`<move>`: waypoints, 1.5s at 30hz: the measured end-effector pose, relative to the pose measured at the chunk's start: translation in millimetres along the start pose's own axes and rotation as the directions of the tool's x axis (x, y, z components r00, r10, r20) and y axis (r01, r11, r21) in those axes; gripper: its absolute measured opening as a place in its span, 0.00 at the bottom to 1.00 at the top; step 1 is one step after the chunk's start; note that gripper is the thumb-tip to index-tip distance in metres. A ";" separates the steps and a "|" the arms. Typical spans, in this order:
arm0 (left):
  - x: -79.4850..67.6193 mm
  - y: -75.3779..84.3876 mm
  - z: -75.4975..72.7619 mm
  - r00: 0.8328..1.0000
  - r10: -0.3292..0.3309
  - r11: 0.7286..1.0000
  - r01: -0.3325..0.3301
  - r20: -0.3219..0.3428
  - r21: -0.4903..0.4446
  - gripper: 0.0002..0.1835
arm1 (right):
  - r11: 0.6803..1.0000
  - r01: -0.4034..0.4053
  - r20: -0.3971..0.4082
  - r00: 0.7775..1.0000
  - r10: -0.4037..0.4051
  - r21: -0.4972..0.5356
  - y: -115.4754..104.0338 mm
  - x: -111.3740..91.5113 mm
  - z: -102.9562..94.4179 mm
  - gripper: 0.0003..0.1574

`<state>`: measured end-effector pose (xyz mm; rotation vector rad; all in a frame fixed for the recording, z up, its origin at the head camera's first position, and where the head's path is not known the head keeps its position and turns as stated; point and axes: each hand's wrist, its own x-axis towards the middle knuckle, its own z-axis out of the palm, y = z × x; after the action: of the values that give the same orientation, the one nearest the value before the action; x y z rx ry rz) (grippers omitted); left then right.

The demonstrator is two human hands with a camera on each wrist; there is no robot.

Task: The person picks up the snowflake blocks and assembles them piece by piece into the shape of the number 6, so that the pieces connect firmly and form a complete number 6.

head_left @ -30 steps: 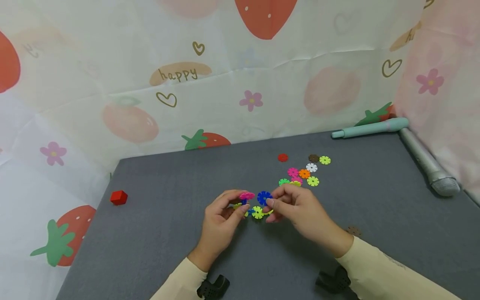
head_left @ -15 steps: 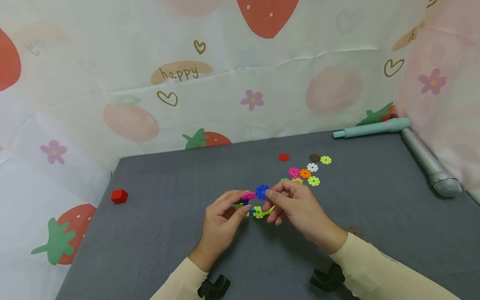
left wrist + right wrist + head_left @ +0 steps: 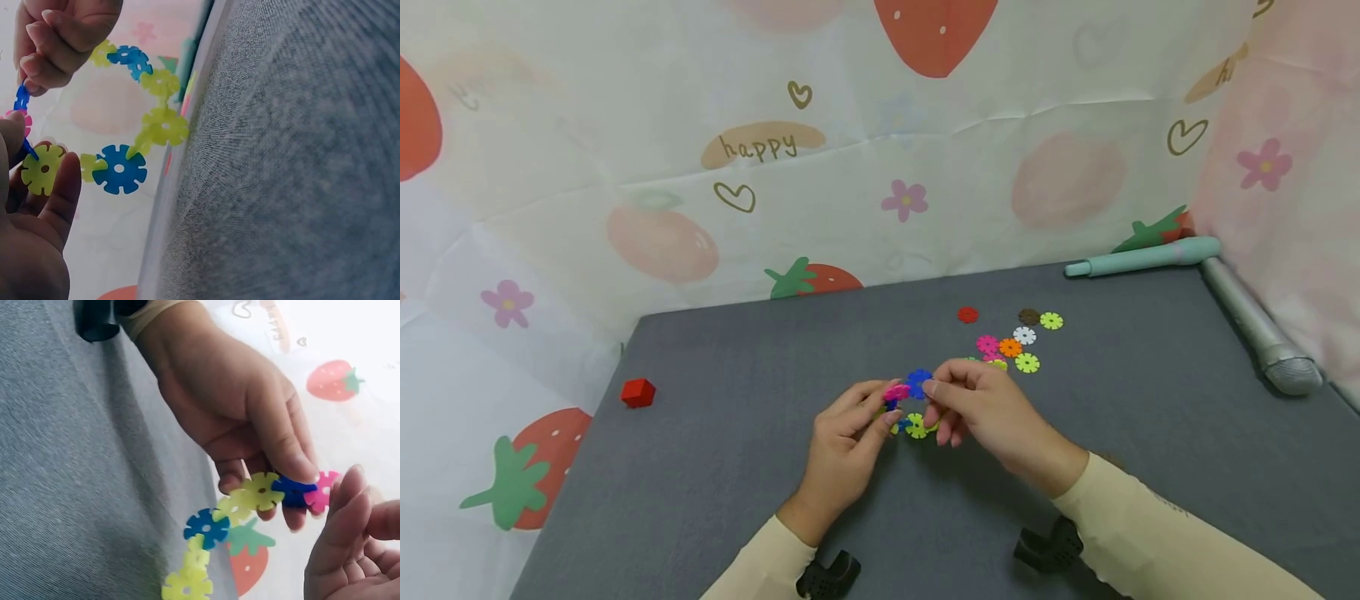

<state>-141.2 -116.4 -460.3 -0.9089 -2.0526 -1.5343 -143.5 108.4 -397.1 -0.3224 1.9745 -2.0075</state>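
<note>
Left grip (image 3: 846,440): pinching pink slotted plastic disc (image 3: 896,392) | right grip (image 3: 996,410): pinching blue slotted plastic disc (image 3: 917,382), rims meeting, apparently for slot alignment | location: above bench (image 3: 730,467), short of far edge

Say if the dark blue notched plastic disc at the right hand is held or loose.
Held: the right hand pinches the disc, thumb over its edge.

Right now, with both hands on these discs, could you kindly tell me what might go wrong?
The blue disc pinched by the right hand might slot crookedly into the pink disc held by the left hand, as both discs are partly covered. The chain of linked discs runs between the hands, so pushing could pop a joint loose.
</note>
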 end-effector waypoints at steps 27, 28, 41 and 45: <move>1.3 4.4 2.5 1.000 -0.020 0.999 0.020 -0.014 0.046 0.21 | 0.998 -0.057 0.047 0.997 0.059 -0.038 -11.9 2.0 -0.5 0.18; 1.1 3.4 2.1 0.999 -0.031 0.999 0.031 -0.018 0.043 0.22 | 0.997 -0.058 0.045 0.997 0.060 -0.047 -13.0 0.7 -2.0 0.19; -2.3 -3.7 -6.8 0.971 -0.237 0.965 0.232 -0.029 -0.124 0.23 | 0.963 0.218 0.040 0.976 -0.214 -0.160 -22.5 -37.8 -63.1 0.15; -2.6 -4.6 -8.5 0.965 -0.263 0.955 0.258 -0.012 -0.144 0.28 | 0.948 0.264 0.014 0.964 -0.266 -0.179 -17.1 -47.0 -85.4 0.13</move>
<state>-143.2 -126.0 -462.6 -0.6778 -2.1310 -1.8394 -132.3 205.2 -379.8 -0.6532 2.2257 -1.9869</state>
